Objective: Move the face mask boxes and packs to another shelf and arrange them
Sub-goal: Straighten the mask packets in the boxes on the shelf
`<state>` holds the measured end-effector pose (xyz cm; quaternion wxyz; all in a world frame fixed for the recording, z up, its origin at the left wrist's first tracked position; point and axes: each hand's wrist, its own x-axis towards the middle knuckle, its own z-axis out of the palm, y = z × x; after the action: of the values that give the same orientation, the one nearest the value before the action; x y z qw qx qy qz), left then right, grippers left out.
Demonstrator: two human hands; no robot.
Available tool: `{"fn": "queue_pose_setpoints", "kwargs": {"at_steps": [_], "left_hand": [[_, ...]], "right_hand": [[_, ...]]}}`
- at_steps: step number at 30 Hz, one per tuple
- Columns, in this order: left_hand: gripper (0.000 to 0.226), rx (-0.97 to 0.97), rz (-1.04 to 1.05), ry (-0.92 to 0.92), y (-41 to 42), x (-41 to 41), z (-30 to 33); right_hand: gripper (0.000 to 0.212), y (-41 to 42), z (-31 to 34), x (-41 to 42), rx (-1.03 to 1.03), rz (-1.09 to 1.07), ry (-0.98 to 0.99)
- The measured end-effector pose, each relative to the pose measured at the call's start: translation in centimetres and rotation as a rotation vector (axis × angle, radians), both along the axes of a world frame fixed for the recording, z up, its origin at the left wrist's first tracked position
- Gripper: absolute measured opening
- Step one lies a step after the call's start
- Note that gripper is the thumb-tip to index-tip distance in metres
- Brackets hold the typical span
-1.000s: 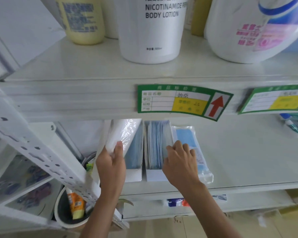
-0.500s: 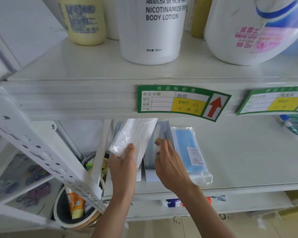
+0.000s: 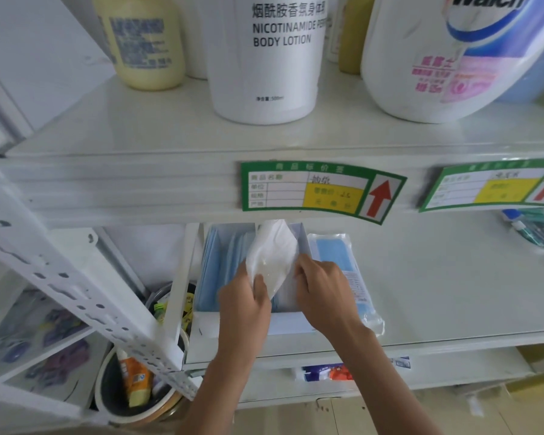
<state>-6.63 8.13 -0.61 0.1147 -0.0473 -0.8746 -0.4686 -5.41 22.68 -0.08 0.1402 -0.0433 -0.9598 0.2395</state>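
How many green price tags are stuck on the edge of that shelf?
2. One price tag sits at the middle of the shelf edge, right above the hands; the second tag is at the right, cut off by the picture's border. More may lie out of view.

Two bare hands reach forward, close together.
The left hand (image 3: 245,298) pinches shut toward 1 o'clock; the right hand (image 3: 322,293) curls its fingers (image 3: 302,267) toward 11 o'clock.

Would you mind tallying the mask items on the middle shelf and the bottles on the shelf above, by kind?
Open white boxes of blue masks: 2, the left box and the right box.
Clear mask packs: 2, the white pack gripped by the left hand, and the blue pack lying beside the right hand.
Bottles clearly showing: 3, the yellow bottle, the body lotion and the Walch jug; more stand behind.
Total: 7.
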Motion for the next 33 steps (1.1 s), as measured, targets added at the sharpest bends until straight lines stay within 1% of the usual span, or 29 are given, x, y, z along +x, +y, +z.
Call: {"fn": "queue_pose_setpoints", "kwargs": {"at_steps": [2,4,5,8,10,11,12,13,15,17,19,20,21,23,24,26,28,30,33], "left_hand": [[0.024,-0.078,-0.053,0.033,0.2,0.0,0.6],[0.032,-0.135,-0.108,0.07,0.7,0.3,1.1],[0.033,-0.157,-0.13,0.081,1.0,0.4,1.3],[0.025,-0.22,-0.182,0.088,2.5,0.6,1.7],[0.024,-0.257,-0.167,0.093,3.7,0.4,2.0],[0.025,-0.279,-0.147,0.099,4.4,0.2,2.1],[0.027,-0.284,-0.133,0.096,5.1,0.1,2.2],[0.03,-0.264,-0.136,0.08,5.8,-0.1,2.1],[0.035,-0.202,-0.159,0.029,6.6,-0.2,1.5],[0.047,-0.183,-0.189,-0.014,6.6,-0.1,0.6],[0.059,-0.207,-0.243,-0.024,6.3,-0.1,-0.3],[0.062,-0.225,-0.266,-0.021,6.1,-0.1,-0.7],[0.063,-0.239,-0.286,-0.014,5.9,-0.2,-0.9],[0.063,-0.26,-0.301,-0.004,5.9,-0.5,-1.4],[0.063,-0.283,-0.295,-0.001,6.0,-0.6,-1.6],[0.063,-0.395,-0.271,0.062,6.2,-0.7,-2.1],[0.067,-0.499,-0.26,0.093,6.1,-0.6,-2.0],[0.079,-0.453,-0.31,0.055,5.7,-0.6,-1.9],[0.092,-0.256,-0.413,-0.057,4.4,-0.6,-1.1]], "right_hand": [[0.017,0.0,-0.3,0.0,0.055,-0.068,0.059],[0.019,-0.1,-0.7,-0.1,0.11,-0.138,0.023],[0.022,-0.2,-0.9,-0.2,0.12,-0.145,-0.001],[0.015,-0.2,-1.4,-0.3,0.124,-0.11,0.001],[0.033,-0.2,-1.5,0.1,0.12,-0.118,0.066],[0.034,0.0,-1.5,0.2,0.057,-0.124,0.093],[0.031,0.4,-1.5,0.3,-0.034,-0.12,0.121],[0.028,0.9,-1.7,0.3,-0.147,-0.112,0.139],[0.033,1.9,-2.1,0.4,-0.338,-0.1,0.145],[0.033,2.4,-2.1,0.4,-0.484,-0.101,0.128],[0.026,2.6,-1.6,0.2,-0.685,-0.123,0.126],[0.03,2.7,-1.1,0.2,-0.755,-0.136,0.107],[0.042,2.9,-0.7,0.1,-0.782,-0.137,0.07],[0.062,3.4,0.1,-0.4,-0.711,-0.119,-0.049],[0.065,3.6,0.6,-0.7,-0.633,-0.101,-0.116],[0.055,3.7,1.7,-1.4,-0.49,-0.07,-0.273],[0.05,3.6,2.5,-2.4,-0.408,-0.074,-0.361],[0.038,3.5,2.9,-3.1,-0.322,-0.115,-0.358],[0.015,2.9,2.7,-3.0,-0.078,-0.195,-0.327]]}}
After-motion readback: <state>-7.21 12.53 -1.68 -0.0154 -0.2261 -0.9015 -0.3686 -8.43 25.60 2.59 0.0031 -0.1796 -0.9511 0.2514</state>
